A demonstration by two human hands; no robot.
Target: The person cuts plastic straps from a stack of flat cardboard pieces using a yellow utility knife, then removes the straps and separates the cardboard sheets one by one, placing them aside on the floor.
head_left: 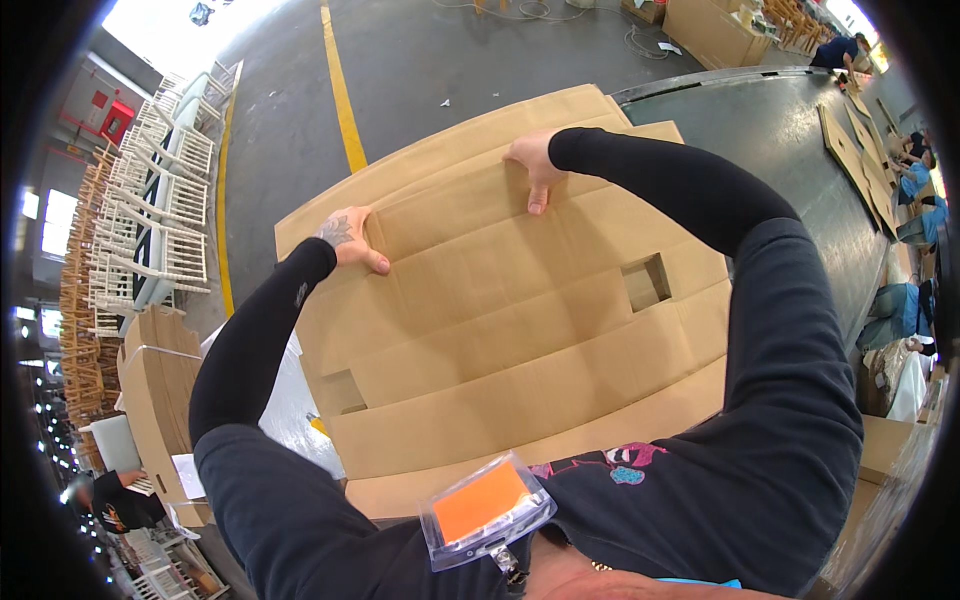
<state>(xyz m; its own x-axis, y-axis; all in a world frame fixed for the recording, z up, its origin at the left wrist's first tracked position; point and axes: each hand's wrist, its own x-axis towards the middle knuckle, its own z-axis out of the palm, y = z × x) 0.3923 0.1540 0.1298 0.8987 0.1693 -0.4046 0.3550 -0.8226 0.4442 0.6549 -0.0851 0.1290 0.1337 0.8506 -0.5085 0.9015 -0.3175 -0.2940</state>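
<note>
A large creased sheet of brown cardboard [470, 330] lies spread in front of me, with parallel fold lines and two rectangular cutouts. My left hand [350, 240], in a black sleeve, grips a fold toward its far left, thumb on the near face. Farther right, my right hand [537, 168] grips the same fold, its thumb pointing down toward me. The fingers of both hands are largely hidden behind the fold. Beyond them, more cardboard reaches to the far edge. A badge holder with an orange card [484, 503] hangs at my chest, over the near edge.
A grey work surface [760, 140] runs off to the right, where several people work beside cardboard pieces [860, 165]. Stacked white chairs [165, 210] and a bundle of cardboard [160, 380] stand left. A yellow-handled object [317, 425] lies by the sheet's left edge.
</note>
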